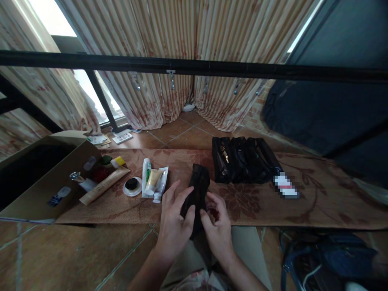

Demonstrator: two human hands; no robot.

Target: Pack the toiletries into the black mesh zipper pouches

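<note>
A long black fabric pouch [198,186] lies lengthwise at the front edge of the cloth-covered bench, between my two hands. My left hand [177,220] grips its left side, thumb on top. From the right, my right hand [216,220] holds the near part, with the thumb over the fabric and the fingers curled at its side. What the pouch contains, if anything, is hidden. To its right lies a row of black see-through compartments [242,159], with a gold-coloured item [224,153] in the leftmost one.
Left of my hands lie several tubes [154,180] and a round jar with a black lid [132,186]. A cardboard box [39,186] stands at the far left, beside a long beige tube [104,186]. A dark metal rail [194,66] crosses in front; a blue bag [342,254] sits at lower right.
</note>
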